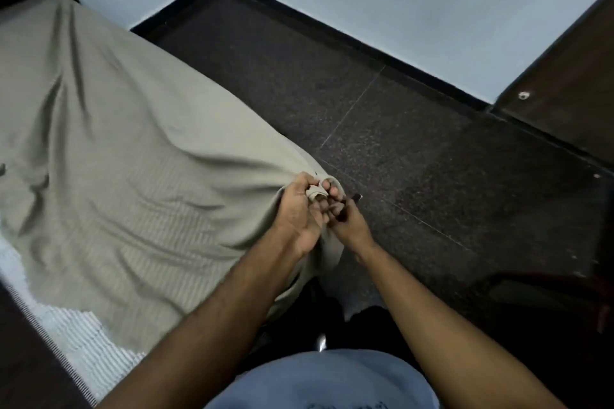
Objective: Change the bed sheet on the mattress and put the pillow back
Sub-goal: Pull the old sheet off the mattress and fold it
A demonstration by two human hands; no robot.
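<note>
Both hands met at 1 corner of the bed sheet (133, 156): left hand (304, 209) and right hand (345, 214) each held a grip pinching the bunched hem. The sheet spread away up-left over the mattress (76, 339), its long axis running up-left; the left hand was nearer. Counted: 1 sheet, 1 mattress, 0 pillows in view

Single head view, looking steeply down, close over bed corner (309, 176) and floor (398, 129).
</note>
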